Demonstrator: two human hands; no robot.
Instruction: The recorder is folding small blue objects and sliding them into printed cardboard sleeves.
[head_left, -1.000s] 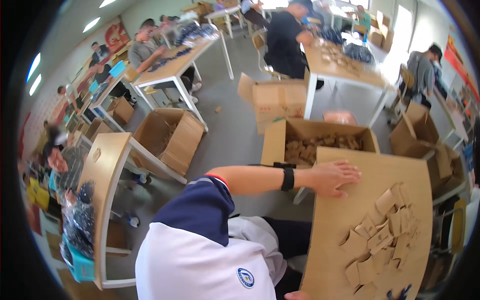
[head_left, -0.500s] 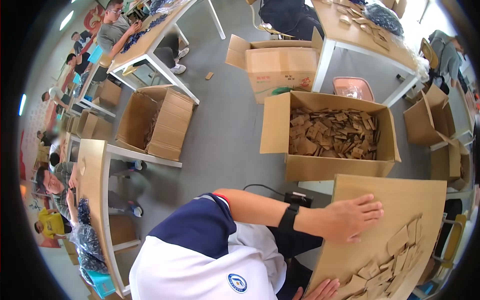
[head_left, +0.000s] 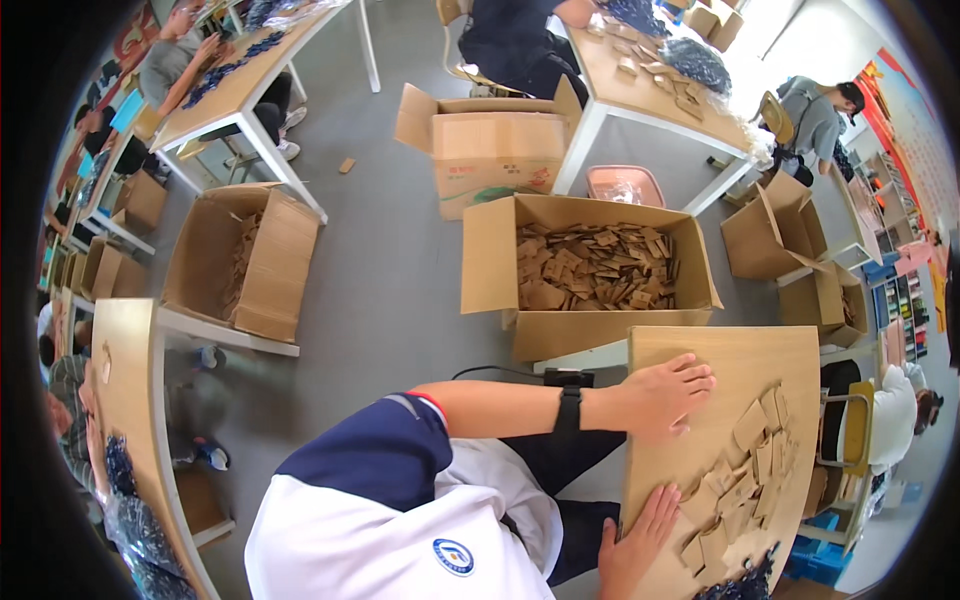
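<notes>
My left hand [head_left: 672, 396] lies palm down on the wooden table [head_left: 720, 350], fingers stretched out, near the table's far left corner. A black band [head_left: 568, 410] circles that wrist. Closer to me, my right hand [head_left: 640, 535] rests flat at the table's left edge, open, with its fingers pointing toward several flat brown cardboard pieces [head_left: 740, 490]. These lie in a loose heap to the right of both hands, and neither hand holds one. At the bottom of the view is a small pile of dark blue items [head_left: 745, 580], partly cut off.
Beyond the table stands an open carton [head_left: 600, 335] full of cardboard pieces. Another open carton [head_left: 265, 270] is at the left, beside a second table [head_left: 125, 340]. A pink basin [head_left: 625, 185] sits behind the near carton. Other people work at tables around the room.
The view has swung to the right, so the surroundings sit further left. More of my right hand and the dark blue items now show. Both hands stay flat on the table.
</notes>
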